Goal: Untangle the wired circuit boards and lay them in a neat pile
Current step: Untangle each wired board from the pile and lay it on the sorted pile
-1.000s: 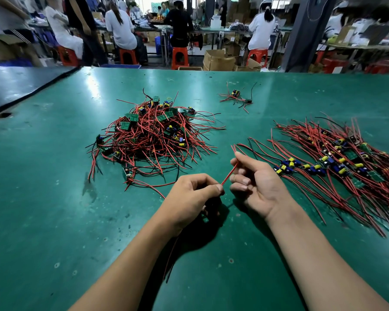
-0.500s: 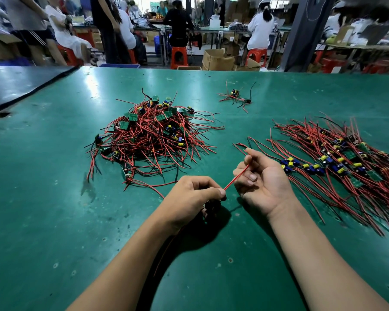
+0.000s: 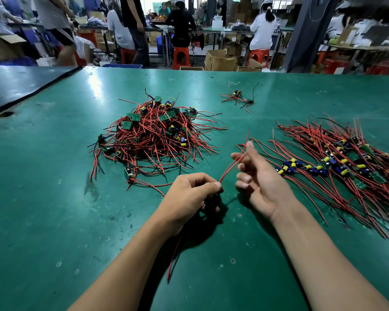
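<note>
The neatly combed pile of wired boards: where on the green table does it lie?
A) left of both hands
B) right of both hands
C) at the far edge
B: the combed pile lies right of the right hand, the tangled heap ahead of the left hand, which pinches red wires.

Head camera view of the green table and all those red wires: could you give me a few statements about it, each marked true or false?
1. The tangled heap lies to the left of the combed-out pile. True.
2. The left hand lies flat and empty. False: its fingers are curled and it pinches the red wires.
3. The right hand holds the same red wires farther up, between thumb and forefinger. True.
4. The small cluster sits on top of the tangled heap. False: it lies apart from it, farther back on the table.
</note>
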`<state>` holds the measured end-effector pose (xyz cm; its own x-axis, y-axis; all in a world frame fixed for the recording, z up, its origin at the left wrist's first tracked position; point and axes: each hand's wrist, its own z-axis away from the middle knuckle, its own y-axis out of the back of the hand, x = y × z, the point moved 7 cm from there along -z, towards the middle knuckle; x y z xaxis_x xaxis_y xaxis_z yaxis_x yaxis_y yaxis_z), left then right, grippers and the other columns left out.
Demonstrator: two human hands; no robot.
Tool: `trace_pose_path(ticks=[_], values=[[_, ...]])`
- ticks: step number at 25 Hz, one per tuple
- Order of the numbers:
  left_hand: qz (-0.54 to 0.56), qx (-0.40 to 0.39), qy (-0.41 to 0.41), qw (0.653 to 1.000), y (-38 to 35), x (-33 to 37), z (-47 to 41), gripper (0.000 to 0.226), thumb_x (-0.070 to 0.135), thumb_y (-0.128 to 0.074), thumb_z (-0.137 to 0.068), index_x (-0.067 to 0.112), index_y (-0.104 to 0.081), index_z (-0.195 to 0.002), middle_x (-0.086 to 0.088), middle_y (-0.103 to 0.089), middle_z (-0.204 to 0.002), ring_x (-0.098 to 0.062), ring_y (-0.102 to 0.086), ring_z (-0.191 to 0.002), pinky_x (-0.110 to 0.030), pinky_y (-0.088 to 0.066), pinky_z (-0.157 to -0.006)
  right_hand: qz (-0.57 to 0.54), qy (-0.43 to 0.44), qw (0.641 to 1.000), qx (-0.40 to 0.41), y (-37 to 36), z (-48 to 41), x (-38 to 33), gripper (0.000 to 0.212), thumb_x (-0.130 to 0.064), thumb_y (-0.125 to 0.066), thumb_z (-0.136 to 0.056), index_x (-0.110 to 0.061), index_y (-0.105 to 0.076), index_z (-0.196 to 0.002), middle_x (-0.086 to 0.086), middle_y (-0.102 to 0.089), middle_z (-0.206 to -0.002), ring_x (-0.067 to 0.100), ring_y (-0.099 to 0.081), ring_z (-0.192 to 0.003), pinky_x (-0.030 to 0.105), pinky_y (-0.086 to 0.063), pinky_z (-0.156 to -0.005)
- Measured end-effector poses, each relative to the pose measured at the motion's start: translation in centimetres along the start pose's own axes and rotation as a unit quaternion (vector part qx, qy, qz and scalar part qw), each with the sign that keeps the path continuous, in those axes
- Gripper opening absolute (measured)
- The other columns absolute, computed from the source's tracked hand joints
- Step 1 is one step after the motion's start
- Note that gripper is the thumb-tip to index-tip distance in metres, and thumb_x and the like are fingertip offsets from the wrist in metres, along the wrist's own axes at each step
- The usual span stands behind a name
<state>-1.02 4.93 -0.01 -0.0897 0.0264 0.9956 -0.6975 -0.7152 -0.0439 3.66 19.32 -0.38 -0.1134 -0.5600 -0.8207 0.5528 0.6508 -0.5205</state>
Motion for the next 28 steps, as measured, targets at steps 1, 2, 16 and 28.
trace_pose_path(ticks=[1,2,16,28], values=[[0.027,0.011,0.007,1.0,0.1,-0.1,0.0,0.014,0.005,-0.063,-0.09,0.005,-0.067,-0.077,-0.008,-0.063,-0.06,-0.019,-0.059,-0.048,-0.024,-0.045,-0.05,0.06,0.018,0.998,-0.008,-0.3,0.0,0.3,0.04,-0.045,-0.07,-0.076,-0.007,-0.072,-0.088,-0.005,-0.046,-0.064,0.005,-0.031,-0.043,0.016,-0.026,-0.037],[0.051,0.019,0.013,0.998,0.2,-0.2,-0.1,0.014,0.005,-0.062,-0.091,0.005,-0.067,-0.077,-0.01,-0.063,-0.06,-0.019,-0.059,-0.046,-0.023,-0.047,-0.048,0.108,0.028,0.993,-0.026,-0.7,0.2,0.8,0.038,-0.044,-0.071,-0.076,-0.008,-0.074,-0.089,-0.004,-0.047,-0.066,0.006,-0.033,-0.044,0.017,-0.027,-0.039],[0.123,0.038,0.031,0.991,1.0,-0.4,-0.4,0.012,0.001,-0.06,-0.089,-0.007,-0.068,-0.089,-0.007,-0.069,-0.075,-0.02,-0.056,-0.047,-0.024,-0.049,-0.043,0.178,-0.011,0.968,-0.175,-3.2,1.9,2.8,0.019,-0.021,-0.063,-0.097,-0.009,-0.076,-0.102,0.013,-0.072,-0.083,0.017,-0.063,-0.055,0.026,-0.053,-0.052],[0.067,0.002,0.013,0.998,0.3,0.3,-0.2,0.017,0.003,-0.063,-0.088,0.006,-0.067,-0.072,-0.009,-0.06,-0.059,-0.013,-0.057,-0.049,-0.02,-0.046,-0.044,0.034,-0.045,0.996,-0.064,-2.1,0.4,2.4,0.022,-0.029,-0.074,-0.072,-0.01,-0.071,-0.063,-0.004,-0.039,-0.058,0.003,-0.03,-0.036,0.014,-0.025,-0.033]])
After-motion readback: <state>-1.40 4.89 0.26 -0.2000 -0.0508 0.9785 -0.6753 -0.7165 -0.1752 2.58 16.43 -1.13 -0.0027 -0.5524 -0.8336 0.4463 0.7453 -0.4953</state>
